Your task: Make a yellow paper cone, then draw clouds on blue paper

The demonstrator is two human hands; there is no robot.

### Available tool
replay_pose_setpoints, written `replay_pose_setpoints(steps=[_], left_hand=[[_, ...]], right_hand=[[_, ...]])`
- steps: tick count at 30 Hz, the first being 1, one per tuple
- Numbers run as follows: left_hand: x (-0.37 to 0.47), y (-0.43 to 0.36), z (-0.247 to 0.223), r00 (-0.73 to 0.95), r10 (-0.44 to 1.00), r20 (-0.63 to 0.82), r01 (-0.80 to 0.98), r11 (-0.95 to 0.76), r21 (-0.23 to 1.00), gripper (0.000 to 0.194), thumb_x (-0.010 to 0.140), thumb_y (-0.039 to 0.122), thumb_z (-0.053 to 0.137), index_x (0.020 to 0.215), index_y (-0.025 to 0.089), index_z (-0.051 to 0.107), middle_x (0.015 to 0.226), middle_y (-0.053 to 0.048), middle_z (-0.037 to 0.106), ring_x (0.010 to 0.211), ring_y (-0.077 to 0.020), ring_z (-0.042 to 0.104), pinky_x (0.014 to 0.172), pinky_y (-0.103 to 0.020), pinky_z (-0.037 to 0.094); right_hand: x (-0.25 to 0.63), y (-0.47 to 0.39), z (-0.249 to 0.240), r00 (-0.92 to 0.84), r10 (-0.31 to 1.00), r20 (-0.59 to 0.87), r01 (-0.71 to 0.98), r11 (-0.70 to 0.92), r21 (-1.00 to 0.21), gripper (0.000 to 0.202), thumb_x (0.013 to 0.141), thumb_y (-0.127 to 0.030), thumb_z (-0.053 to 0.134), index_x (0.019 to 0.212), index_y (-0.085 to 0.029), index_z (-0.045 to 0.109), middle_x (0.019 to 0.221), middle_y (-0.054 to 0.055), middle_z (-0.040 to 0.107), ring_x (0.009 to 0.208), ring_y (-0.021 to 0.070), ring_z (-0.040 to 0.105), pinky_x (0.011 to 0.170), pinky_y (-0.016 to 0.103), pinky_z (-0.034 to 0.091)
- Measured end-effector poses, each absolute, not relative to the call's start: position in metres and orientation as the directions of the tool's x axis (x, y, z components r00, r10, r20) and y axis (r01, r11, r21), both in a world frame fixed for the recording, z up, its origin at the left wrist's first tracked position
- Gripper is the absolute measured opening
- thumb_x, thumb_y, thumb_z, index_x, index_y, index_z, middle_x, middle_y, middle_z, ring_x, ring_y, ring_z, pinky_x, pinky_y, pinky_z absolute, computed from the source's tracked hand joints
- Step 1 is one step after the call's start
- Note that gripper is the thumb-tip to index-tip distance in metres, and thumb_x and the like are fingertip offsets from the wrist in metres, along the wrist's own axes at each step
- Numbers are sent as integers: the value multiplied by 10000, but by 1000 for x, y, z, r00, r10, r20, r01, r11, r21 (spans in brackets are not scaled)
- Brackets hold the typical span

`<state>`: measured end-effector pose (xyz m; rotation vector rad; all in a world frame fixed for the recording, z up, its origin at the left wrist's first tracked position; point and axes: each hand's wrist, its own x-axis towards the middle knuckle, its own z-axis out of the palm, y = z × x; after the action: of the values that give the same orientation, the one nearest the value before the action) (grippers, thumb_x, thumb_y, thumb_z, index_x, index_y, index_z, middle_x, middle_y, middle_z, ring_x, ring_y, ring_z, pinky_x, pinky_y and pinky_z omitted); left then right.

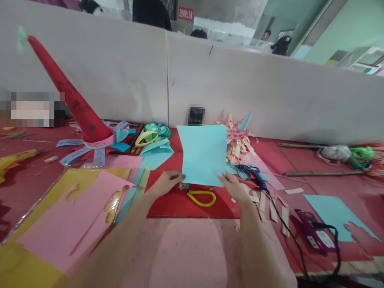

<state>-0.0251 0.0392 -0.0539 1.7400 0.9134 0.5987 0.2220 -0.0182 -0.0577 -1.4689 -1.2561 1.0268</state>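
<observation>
A light blue sheet of paper point(204, 154) is held up in front of me by its lower corners. My left hand point(168, 183) pinches the lower left corner, and my right hand point(234, 187) pinches the lower right one. Scissors with yellow handles point(201, 198) lie below the sheet on red paper point(168, 200); their blades are mostly hidden. Just right of my right hand rests a blue glue gun point(253, 175) with a black cord. Pale paper strips point(273, 210) are scattered beside my right forearm.
A tall red paper cone hat point(70, 90) stands at the left. Pink sheets with cut-outs point(70, 216) lie before it. A small decorated pink cone point(238, 136) stands behind the glue gun. At the right are a purple device point(315, 232), a cut blue sheet point(333, 212) and sticks point(324, 173). A white partition point(270, 88) closes the back.
</observation>
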Motion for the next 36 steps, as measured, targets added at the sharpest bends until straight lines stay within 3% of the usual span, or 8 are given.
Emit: replay_pose_setpoints(steps=[3, 7, 11, 16, 18, 23, 29, 36], left_hand=[[-25, 39, -55, 611, 790, -45, 312, -188, 931, 325, 802, 405, 432, 579, 177, 498, 591, 10, 581, 629, -130, 554, 647, -230, 406], [-25, 39, -57, 628, 775, -73, 361, -207, 909, 330, 798, 423, 440, 588, 176, 502, 591, 6, 589, 624, -132, 553, 630, -224, 397], [-26, 39, -55, 635, 770, -61, 359, -224, 906, 333, 805, 416, 434, 589, 173, 507, 590, 4, 586, 620, -129, 548, 629, -223, 392], [-26, 39, -57, 638, 767, -67, 352, -213, 911, 326, 803, 408, 437, 590, 173, 511, 591, 5, 591, 628, -128, 554, 640, -223, 392], [-26, 39, -57, 641, 764, -70, 351, -211, 912, 337, 798, 422, 440, 582, 173, 510, 588, 4, 593, 622, -130, 552, 635, -224, 392], [-28, 41, -55, 663, 744, -87, 343, -198, 918, 324, 792, 419, 452, 590, 175, 519, 586, 4, 601, 616, -128, 547, 615, -218, 385], [-32, 41, -51, 735, 669, -114, 349, -228, 909, 349, 793, 426, 452, 567, 174, 539, 583, 1, 603, 618, -123, 540, 612, -212, 381], [-32, 41, -51, 730, 672, -125, 366, -230, 902, 359, 797, 440, 442, 581, 174, 552, 580, -1, 607, 622, -129, 553, 627, -216, 386]], right_hand=[[227, -20, -61, 32, 985, -170, 132, -173, -976, 371, 581, -305, 723, 918, -173, 643, 911, 40, 680, 883, 238, 600, 827, 420, 466], [228, -21, -63, 13, 980, -199, 21, -199, -980, 496, 516, -177, 761, 992, -188, 623, 984, 44, 673, 913, 244, 610, 818, 400, 482], [222, -23, -56, -69, 959, -276, -56, -280, -958, 298, 655, -322, 683, 901, -158, 646, 753, 57, 707, 658, 237, 659, 616, 364, 532], [217, -27, -48, -227, 917, -329, -33, -344, -938, 430, 756, -513, 509, 786, -114, 665, 558, 79, 674, 460, 209, 622, 421, 301, 495], [220, -27, -49, -219, 922, -320, -29, -334, -942, 397, 746, -497, 533, 817, -130, 668, 593, 72, 686, 524, 210, 643, 463, 298, 512], [232, -23, -55, -23, 982, -186, -2, -186, -982, 317, 628, -377, 691, 876, -180, 665, 864, 38, 704, 835, 214, 643, 794, 368, 499], [228, -22, -62, -31, 984, -173, -76, -175, -982, 531, 536, -212, 763, 1041, -176, 603, 1059, 69, 644, 949, 241, 602, 835, 422, 475], [234, -19, -65, -5, 990, -144, 62, -143, -988, 590, 535, -208, 757, 1091, -177, 562, 1089, 68, 630, 1018, 230, 565, 879, 409, 449]])
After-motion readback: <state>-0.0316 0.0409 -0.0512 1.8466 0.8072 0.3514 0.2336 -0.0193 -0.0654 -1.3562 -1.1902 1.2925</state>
